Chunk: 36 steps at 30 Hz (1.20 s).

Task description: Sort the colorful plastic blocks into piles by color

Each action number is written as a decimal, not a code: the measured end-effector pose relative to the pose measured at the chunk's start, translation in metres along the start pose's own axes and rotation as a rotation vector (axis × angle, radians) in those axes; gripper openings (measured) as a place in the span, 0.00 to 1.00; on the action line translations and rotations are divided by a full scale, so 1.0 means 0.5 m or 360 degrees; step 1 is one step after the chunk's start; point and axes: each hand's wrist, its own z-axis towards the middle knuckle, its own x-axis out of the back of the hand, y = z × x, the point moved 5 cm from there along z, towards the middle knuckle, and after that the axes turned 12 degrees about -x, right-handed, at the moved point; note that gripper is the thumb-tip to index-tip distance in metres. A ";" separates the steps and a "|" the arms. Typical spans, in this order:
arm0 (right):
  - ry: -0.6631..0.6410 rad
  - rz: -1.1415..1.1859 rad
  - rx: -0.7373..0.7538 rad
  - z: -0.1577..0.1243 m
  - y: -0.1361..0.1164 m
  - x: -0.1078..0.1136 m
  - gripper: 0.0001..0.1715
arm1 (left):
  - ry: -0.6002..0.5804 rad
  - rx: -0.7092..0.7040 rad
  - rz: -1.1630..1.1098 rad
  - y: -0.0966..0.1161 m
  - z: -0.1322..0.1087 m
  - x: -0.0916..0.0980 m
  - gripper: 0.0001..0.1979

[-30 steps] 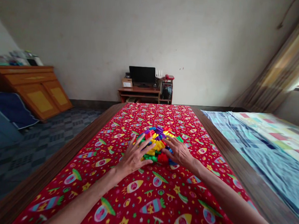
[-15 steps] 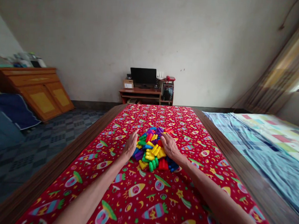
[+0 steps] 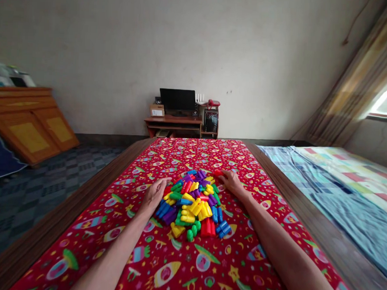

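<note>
A heap of toy building blocks (image 3: 190, 205) in red, yellow, green, blue and purple lies on a red patterned cloth (image 3: 181, 259). My left hand (image 3: 155, 193) rests at the heap's left edge, fingers stretched forward and holding nothing I can see. At the far right of the heap, my right hand (image 3: 232, 182) has its bent fingertips on a red block (image 3: 218, 173), partly covered by them. Two blue blocks (image 3: 223, 229) and a wide red block (image 3: 207, 227) lie along the near side.
The cloth covers a table with a dark wooden border (image 3: 274, 171). Beyond stands a desk (image 3: 172, 121) with a monitor (image 3: 176, 101). An orange cabinet (image 3: 35, 128) is on the left, and a bed with a patchwork cover (image 3: 351, 170) on the right.
My hands have moved apart, the left toward the left and the right toward the far right. More of the heap shows between them. The whole view has shifted a little.
</note>
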 end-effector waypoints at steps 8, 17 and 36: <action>0.0453 -0.0167 -0.0768 0.011 0.151 0.145 0.25 | -0.0140 -0.0093 0.0258 0.021 0.005 0.002 0.25; 0.0637 -0.0252 -0.1114 -0.007 0.213 0.212 0.21 | -0.0172 -0.0149 0.0350 0.047 -0.002 0.005 0.22; 0.0408 -0.0552 -0.0812 0.003 0.189 0.208 0.33 | -0.0175 -0.0156 0.0375 0.044 0.001 0.005 0.21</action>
